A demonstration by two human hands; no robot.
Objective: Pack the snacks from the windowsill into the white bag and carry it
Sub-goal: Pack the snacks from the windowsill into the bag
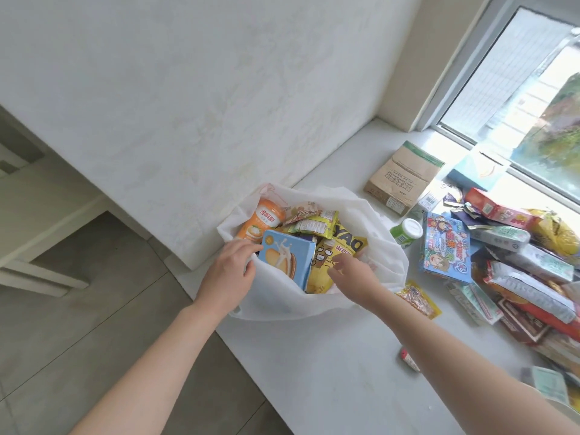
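**Clerk:** State of the task's things?

**Inspector:** The windowsill is a pale stone ledge running from near centre to the far right, under the window. The white bag sits on its left end at the ledge's edge, against the wall, mouth wide open, fabric crumpled. A loose snack pile covers the right of the sill, well apart from the bag. Between them stands a green bottle with a white cap, just beside the bag's right wall.

**Clerk:** Contents of the bag?

**Inspector:** Mixed packets. A yellow packet with cartoon faces lies centre. A blue box showing a sandwich biscuit stands tilted at the near left. An orange bottle leans at the far left.

**Clerk:** The hands?

**Inspector:** The left hand is at the bag's near-left rim. Its forefinger reaches to the blue box's corner, the other fingers are curled, and white fabric shows between finger and thumb. Whether it pinches fabric, box or neither cannot be told. The right hand is inside the mouth, blurred, fingers bent downward with the tips on the yellow packet. Grip or mere touch cannot be told.

**Clerk:** Arm pose?

**Inspector:** Both forearms are bare and extended from the near edge, converging on the bag. The left passes over the floor tiles, the right over the sill. Both hands show their backs to the camera.
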